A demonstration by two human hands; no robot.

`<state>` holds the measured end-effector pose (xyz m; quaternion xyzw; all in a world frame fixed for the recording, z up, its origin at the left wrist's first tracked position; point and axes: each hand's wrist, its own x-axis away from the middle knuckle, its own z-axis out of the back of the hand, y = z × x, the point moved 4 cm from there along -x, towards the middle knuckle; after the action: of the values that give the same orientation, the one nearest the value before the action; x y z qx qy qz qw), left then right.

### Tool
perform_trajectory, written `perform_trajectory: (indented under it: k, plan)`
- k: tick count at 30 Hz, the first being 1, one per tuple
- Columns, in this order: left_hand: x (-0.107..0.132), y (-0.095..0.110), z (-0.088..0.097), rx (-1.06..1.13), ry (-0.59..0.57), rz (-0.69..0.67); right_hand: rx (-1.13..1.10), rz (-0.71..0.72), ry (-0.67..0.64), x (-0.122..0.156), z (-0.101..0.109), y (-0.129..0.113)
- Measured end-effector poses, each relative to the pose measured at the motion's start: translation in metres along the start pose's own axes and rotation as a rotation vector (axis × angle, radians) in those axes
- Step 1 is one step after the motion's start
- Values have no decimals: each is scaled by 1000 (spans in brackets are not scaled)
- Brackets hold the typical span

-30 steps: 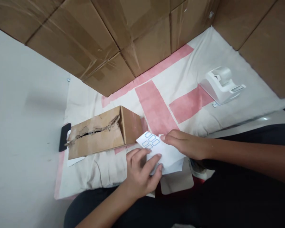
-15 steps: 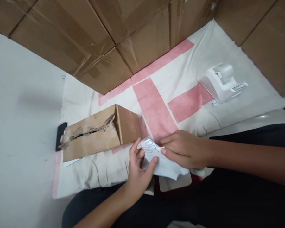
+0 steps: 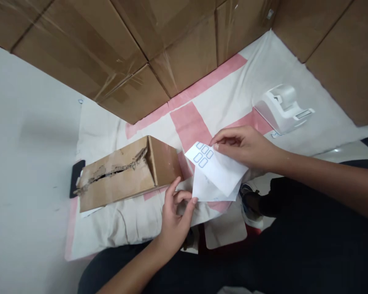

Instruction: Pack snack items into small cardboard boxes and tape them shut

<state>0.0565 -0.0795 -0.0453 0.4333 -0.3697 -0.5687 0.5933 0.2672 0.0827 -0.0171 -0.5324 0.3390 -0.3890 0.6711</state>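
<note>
My right hand (image 3: 245,147) pinches a white sticker sheet (image 3: 216,169) with a few blue-outlined labels at its upper left corner, lifted above the cloth. My left hand (image 3: 175,212) is lower, just right of the torn cardboard box (image 3: 127,173), with thumb and forefinger pinched together; whether a small label is between them I cannot make out. The sheet folds down toward my left hand but is apart from it.
A white and pink cloth (image 3: 202,122) covers the floor. Stacked cardboard cartons (image 3: 116,49) line the back and right. A white label printer (image 3: 282,108) sits at the right. A black phone (image 3: 75,177) lies left of the torn box. Loose white backing paper (image 3: 225,230) lies by my legs.
My right hand has lifted the sticker sheet up and to the right. My left hand has let go of the sheet and pinched its fingers beside the box.
</note>
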Motion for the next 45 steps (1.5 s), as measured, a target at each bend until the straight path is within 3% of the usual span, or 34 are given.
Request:
perform_trajectory:
  k: [2,5,7,9,12,15,18,21,23,33,45]
  plan:
    - [0,-3,0,-8,1,-2,-65,-69,24,-4,9,-1]
    - [-1,-7,0,-14,-8,-28,-108,-124,203,-11,35,-3]
    - [-1,-10,0,-12,-12,-27,-71,-169,208,-15,43,-1]
    - [-1,-13,0,-14,-9,-16,-24,-248,16,-14,35,4]
    - [-2,-17,0,-40,11,-29,-16,-281,-390,-1,4,11]
    - [-3,-19,0,-74,19,-63,-51,-243,-563,13,-18,10]
    - [-5,-20,0,-108,24,-87,94,-137,-500,14,-17,6]
    - [-6,-21,1,-146,37,-111,322,29,-395,9,-4,2]
    - [-6,-22,2,-162,45,-122,390,65,-372,6,4,3]
    - [-5,-28,-1,-155,-27,-45,172,-37,-615,18,20,16]
    - [-7,-20,-10,-128,-118,-142,203,34,-665,19,32,15]
